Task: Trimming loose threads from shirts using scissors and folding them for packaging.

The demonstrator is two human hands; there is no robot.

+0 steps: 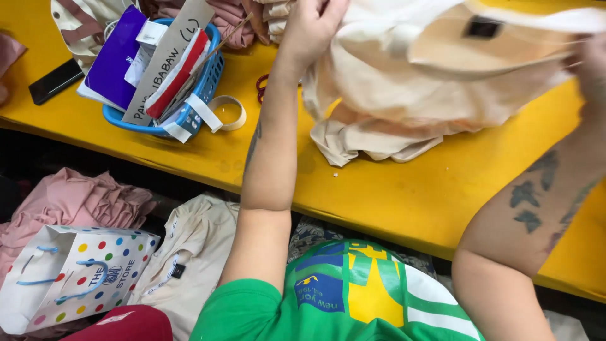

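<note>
A yellow table (404, 189) carries a cream garment (416, 82), bunched and lifted between both hands. The left hand (310, 28) grips the garment's upper left edge, fingers closed on cloth. The right hand (590, 66) is blurred at the garment's right edge; I cannot tell its grip. A blue basket (189, 107) sits well left of the garment.

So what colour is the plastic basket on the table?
The basket is blue, seen in the head view.

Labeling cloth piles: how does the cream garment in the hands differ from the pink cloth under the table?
The cream garment is pale beige, lifted over the yellow table by the left hand and right hand. The pink cloth is dusty pink, heaped below, untouched. Both are crumpled fabric.
</note>
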